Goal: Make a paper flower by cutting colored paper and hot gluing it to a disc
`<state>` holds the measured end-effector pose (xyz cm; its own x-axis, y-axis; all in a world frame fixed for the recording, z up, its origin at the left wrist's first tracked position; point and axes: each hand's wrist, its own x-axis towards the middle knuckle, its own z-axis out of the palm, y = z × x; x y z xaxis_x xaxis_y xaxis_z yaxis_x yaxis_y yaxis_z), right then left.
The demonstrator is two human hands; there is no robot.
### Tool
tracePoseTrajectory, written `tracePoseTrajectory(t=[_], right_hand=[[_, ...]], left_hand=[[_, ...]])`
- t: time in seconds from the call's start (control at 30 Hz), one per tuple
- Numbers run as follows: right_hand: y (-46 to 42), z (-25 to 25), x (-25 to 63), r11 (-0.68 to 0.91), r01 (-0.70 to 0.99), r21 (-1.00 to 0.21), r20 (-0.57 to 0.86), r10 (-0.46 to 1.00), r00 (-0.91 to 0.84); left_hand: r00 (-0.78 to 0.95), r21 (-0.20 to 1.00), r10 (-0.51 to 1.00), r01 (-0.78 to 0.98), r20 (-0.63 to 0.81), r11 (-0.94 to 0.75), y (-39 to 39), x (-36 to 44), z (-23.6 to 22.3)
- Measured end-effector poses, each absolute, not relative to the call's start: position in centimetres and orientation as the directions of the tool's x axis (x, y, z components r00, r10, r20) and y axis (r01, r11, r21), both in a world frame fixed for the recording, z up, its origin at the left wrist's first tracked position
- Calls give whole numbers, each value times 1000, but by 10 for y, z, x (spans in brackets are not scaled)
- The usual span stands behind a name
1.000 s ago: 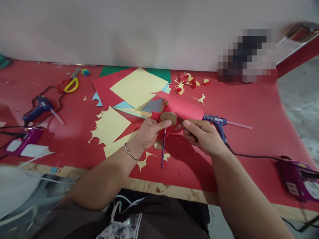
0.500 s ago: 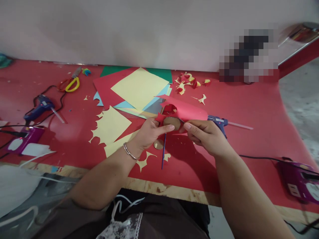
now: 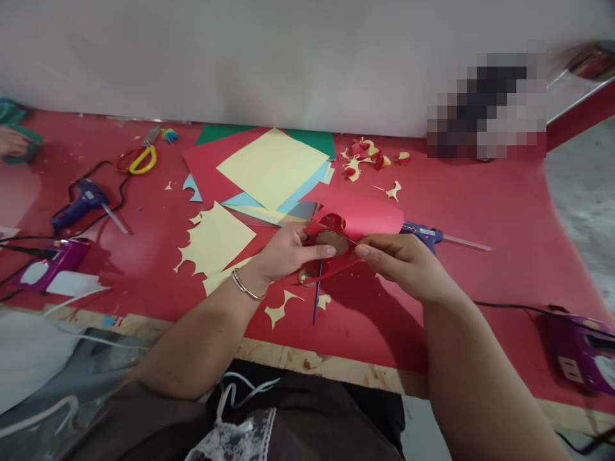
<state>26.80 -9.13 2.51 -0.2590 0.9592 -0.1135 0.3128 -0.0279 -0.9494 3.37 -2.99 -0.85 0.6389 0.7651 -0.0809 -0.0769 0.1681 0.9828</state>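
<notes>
My left hand [image 3: 294, 248] is closed on a brown round disc [image 3: 335, 243], with the thumb lying over its face. Behind the disc is a sheet of red paper [image 3: 372, 214], curled and with rounded cut-outs along its near edge. At the disc's right edge, my right hand [image 3: 391, 256] pinches a thin dark tool [image 3: 352, 241] whose tip meets the disc and paper; most of it is hidden in the fingers. A narrow red paper strip [image 3: 329, 274] hangs below. Beneath lie a blue stick [image 3: 316, 307] and a second brown disc [image 3: 305, 276].
Coloured sheets [image 3: 273, 166] and a scalloped yellow sheet [image 3: 216, 237] lie ahead. Scissors [image 3: 143, 159] and a glue gun [image 3: 81, 205] are left; another glue gun [image 3: 423, 232] is right. Purple power boxes [image 3: 52, 262] stand at both sides. Another person's hand [image 3: 14, 142] shows far left.
A narrow red strip now hangs from the paper below the disc. My hands hold nearly the same place. The other person's hand has come into view at the far left.
</notes>
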Motion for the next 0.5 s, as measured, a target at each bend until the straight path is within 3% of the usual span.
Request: tracePoseTrajectory(t=[0.13,0.5], right_hand=[[-91,24,270,-2,323,-946,-97,956,-277],[-93,21,274,-16,379,-925,-127,954,-271]], left_hand=[[651,952,744,-108,-150,286,-28,32,-6],[709,957,694,-94,-129,274,-27,30,-2]])
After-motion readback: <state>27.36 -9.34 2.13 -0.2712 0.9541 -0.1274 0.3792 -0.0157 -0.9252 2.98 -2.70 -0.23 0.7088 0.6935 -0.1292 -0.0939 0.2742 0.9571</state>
